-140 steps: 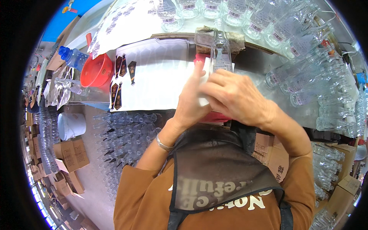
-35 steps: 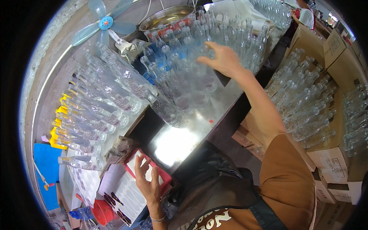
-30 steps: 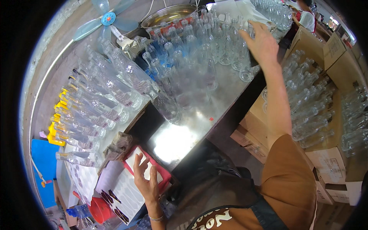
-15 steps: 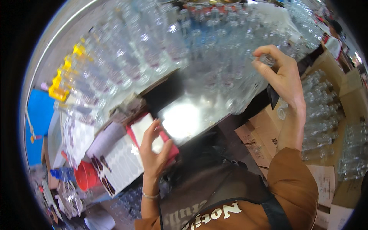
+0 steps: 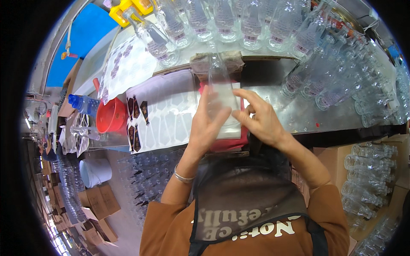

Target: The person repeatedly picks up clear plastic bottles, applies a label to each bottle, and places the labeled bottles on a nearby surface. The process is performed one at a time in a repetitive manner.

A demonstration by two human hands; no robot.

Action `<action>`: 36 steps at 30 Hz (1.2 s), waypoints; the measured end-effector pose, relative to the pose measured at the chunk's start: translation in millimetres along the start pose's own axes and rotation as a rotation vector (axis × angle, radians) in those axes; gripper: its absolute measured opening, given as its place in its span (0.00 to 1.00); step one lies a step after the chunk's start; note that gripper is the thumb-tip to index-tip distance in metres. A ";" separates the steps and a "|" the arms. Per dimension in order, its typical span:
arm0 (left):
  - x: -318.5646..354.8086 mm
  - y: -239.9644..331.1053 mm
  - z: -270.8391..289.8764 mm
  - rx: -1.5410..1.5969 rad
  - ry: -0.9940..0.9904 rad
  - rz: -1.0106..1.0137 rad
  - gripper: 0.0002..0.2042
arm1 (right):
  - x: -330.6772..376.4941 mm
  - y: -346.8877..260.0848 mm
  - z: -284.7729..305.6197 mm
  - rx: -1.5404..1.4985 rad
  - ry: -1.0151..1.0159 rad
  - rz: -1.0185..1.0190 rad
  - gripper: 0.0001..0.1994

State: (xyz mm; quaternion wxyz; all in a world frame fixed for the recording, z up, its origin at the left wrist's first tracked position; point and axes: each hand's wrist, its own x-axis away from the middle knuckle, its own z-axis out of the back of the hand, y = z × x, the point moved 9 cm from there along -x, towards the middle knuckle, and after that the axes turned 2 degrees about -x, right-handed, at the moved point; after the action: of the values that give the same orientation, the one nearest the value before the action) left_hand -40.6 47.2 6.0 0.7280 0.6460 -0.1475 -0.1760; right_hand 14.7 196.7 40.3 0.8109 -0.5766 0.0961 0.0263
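The silver metal worktop (image 5: 294, 121) formed the main working surface, with a row of upright clear glass bottles with pale printed labels (image 5: 252, 25) behind it. A broad white sheet with long, pale tapering outlines (image 5: 166, 102) lay to the left, just beside a soft-looking red pad (image 5: 230, 145) topped with white paper. At the pad's far edge sat a rolled grey-brown cloth (image 5: 234, 64).

The blurred clear glass bottle (image 5: 222, 87) lay with its neck over the cloth and its body above the pad, between the hands. The left hand (image 5: 205, 128) had its fingers stretched along the glass and its thumb angled across the lower end; whether it gripped could not be told. The right hand (image 5: 265, 123) was spread, thumb and forefinger well apart at the other side; contact was unclear.

Good handling here probably called for letting cloth and pad carry the glass, keeping the left hand's pressure light and even, and having the right fingers meet it squarely so it did not roll. Dry fingertips seemed wise near the small black kite-shaped labels with coppery markings (image 5: 136, 107) on the sheet.
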 end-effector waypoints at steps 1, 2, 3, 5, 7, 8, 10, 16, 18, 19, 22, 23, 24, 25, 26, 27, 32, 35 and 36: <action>2.7 3.2 -0.4 -0.021 -0.022 0.011 0.38 | 2.7 3.0 -1.7 0.025 0.006 -0.004 0.24; 7.5 9.4 0.0 -0.042 -0.040 0.023 0.37 | 5.7 4.4 -2.2 0.047 0.007 -0.006 0.24; 11.3 18.7 2.7 -0.110 -0.028 0.018 0.37 | 5.5 8.6 -3.0 0.037 -0.006 -0.027 0.24; 20.4 41.1 9.1 -0.173 0.031 -0.055 0.37 | 3.1 22.6 -6.1 -0.012 -0.049 -0.092 0.24; 22.7 53.4 16.1 -0.248 0.084 -0.149 0.36 | -2.1 41.9 -13.6 -0.197 -0.089 -0.153 0.21; 23.1 51.2 20.3 -0.302 0.099 -0.159 0.36 | -4.4 43.8 -15.2 -0.176 -0.095 -0.158 0.21; 20.8 38.9 25.1 -0.409 0.126 -0.179 0.35 | -4.7 42.6 -14.2 -0.125 -0.087 -0.170 0.21; 19.2 8.2 13.5 -0.195 0.039 -0.022 0.31 | 8.2 30.3 -14.5 -0.072 -0.018 -0.135 0.23; 19.1 4.3 20.3 -0.208 0.059 -0.027 0.30 | 7.1 22.5 -20.0 -0.007 -0.008 -0.071 0.25; 18.6 -2.6 19.6 -0.060 0.070 -0.047 0.28 | 9.0 15.2 -17.4 0.047 -0.011 -0.053 0.26; 16.1 -16.3 20.6 0.073 -0.005 0.023 0.29 | 9.9 -0.4 -20.0 0.090 0.044 -0.009 0.28; 14.6 -11.0 18.8 0.023 -0.023 0.011 0.29 | 10.4 -1.5 -17.2 0.106 0.055 -0.004 0.28; 15.2 -8.5 16.4 -0.023 -0.036 0.002 0.29 | 11.0 -2.4 -15.0 0.124 0.060 0.001 0.28; 17.0 -10.4 15.8 -0.003 -0.024 -0.012 0.31 | 10.3 -5.1 -15.4 0.135 0.041 -0.001 0.28; 17.8 -9.9 19.0 -0.056 -0.015 -0.014 0.32 | 10.5 -2.1 -13.9 0.110 0.034 -0.010 0.28; 18.0 -8.8 22.4 -0.109 -0.007 -0.014 0.33 | 10.3 1.7 -12.2 0.084 0.029 -0.021 0.27; -7.2 -17.3 142.4 -0.800 0.511 -0.110 0.36 | 20.1 33.0 8.9 -0.008 0.071 -0.135 0.24; -21.5 -54.2 216.0 -1.251 0.551 0.101 0.38 | 20.1 32.8 6.3 -0.013 0.048 -0.151 0.21; -23.8 -62.0 214.5 -1.242 0.475 0.131 0.37 | 19.5 32.6 5.0 -0.001 0.037 -0.143 0.21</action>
State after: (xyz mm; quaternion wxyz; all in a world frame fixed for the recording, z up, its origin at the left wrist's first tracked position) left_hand -160.8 -139.2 -29.0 0.9866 0.1179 0.1067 -0.0365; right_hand 29.4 211.0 7.9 0.8086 -0.5827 0.0696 -0.0425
